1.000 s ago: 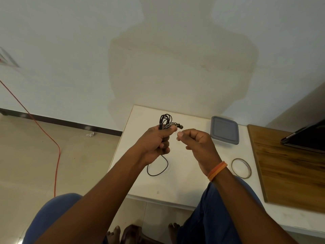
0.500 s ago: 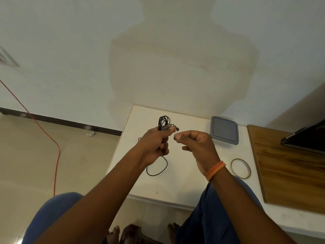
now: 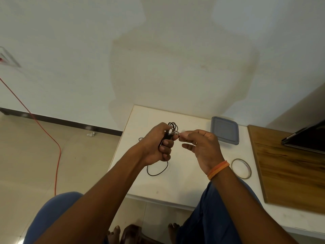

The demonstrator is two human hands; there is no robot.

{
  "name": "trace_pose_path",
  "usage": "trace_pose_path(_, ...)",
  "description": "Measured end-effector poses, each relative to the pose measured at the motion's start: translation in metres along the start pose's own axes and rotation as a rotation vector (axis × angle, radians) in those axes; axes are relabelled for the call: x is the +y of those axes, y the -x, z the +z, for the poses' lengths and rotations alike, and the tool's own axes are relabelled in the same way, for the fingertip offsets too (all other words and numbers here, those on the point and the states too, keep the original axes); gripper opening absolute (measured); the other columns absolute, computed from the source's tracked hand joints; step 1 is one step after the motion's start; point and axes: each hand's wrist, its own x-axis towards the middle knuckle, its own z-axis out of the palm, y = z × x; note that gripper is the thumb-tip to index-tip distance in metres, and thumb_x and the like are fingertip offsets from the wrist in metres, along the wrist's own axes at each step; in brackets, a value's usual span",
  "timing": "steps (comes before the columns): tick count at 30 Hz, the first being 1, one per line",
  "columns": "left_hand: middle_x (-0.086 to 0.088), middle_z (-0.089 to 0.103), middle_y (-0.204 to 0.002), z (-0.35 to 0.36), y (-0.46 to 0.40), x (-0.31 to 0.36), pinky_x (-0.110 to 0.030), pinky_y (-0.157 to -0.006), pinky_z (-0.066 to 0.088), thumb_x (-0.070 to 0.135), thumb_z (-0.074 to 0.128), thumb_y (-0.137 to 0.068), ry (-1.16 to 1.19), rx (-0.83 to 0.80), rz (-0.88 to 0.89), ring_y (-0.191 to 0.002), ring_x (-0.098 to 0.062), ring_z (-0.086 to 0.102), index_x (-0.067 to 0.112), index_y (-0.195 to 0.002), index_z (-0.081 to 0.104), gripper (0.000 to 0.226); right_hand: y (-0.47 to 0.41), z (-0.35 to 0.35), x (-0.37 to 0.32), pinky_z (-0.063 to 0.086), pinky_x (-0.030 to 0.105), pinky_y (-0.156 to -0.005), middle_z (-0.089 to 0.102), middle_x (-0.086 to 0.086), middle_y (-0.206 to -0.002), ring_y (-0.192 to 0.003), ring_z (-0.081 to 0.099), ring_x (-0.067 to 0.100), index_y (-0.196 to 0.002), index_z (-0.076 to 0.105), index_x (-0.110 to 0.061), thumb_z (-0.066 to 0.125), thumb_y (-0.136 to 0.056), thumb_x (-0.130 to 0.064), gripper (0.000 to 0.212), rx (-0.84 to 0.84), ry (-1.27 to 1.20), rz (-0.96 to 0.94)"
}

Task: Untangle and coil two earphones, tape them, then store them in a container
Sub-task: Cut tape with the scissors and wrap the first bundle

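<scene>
Above the small white table (image 3: pixel 184 187), my left hand (image 3: pixel 158 145) grips a bundle of black earphone cable (image 3: pixel 173 126). Loops stick out above the fist and a long loop hangs below it onto the table. My right hand (image 3: pixel 200 147) pinches the earbud end of the cable (image 3: pixel 176 133) between thumb and forefinger, right beside the left hand's fingertips. A grey lidded container (image 3: pixel 225 130) lies at the table's far right. A roll of clear tape (image 3: pixel 241 168) lies flat near my right wrist.
A wooden board (image 3: pixel 290 166) adjoins the table on the right, with a dark tablet or laptop (image 3: pixel 306 138) on it. An orange cable (image 3: pixel 52 143) runs across the tiled floor at left. My knees and feet are under the table's front edge.
My right hand has closed in on the left and now pinches the earbud end. The left hand has turned a little, keeping its hold on the bundle.
</scene>
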Motion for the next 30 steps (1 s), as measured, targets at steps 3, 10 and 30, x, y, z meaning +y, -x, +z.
trace_pose_path(3,0.005,0.027,-0.059,0.001,0.001,0.000,-0.025,-0.050,0.026,0.028,0.028,-0.089,0.075,-0.001,-0.007,-0.049,-0.011,0.015,0.011,-0.079,0.057,0.035,0.000,0.001,0.002,0.058,0.034,-0.070,0.075,0.014,-0.088,-0.081,0.072,0.026,-0.088,0.072,0.005,0.069,-0.083,-0.007,0.013,0.010,0.017,0.041)
trace_pose_path(10,0.005,0.030,-0.060,0.005,0.003,-0.004,-0.024,-0.048,0.026,0.018,0.028,-0.099,-0.148,0.072,0.022,-0.047,-0.010,0.020,0.013,-0.084,0.054,0.030,0.004,0.005,0.002,0.058,0.029,-0.067,0.074,0.004,-0.080,-0.077,0.071,0.020,-0.080,0.074,-0.003,0.068,-0.082,0.000,0.008,0.112,0.327,-0.224)
trace_pose_path(30,0.002,0.030,-0.058,0.010,0.002,-0.012,-0.025,-0.052,0.021,0.007,0.034,-0.096,-0.159,0.105,0.087,-0.051,-0.012,0.017,0.016,-0.068,0.044,0.031,0.016,0.022,0.012,0.050,0.031,-0.063,0.069,0.006,-0.078,-0.074,0.061,0.026,-0.090,0.077,-0.011,0.074,-0.081,-0.005,0.011,0.136,1.183,-0.813)
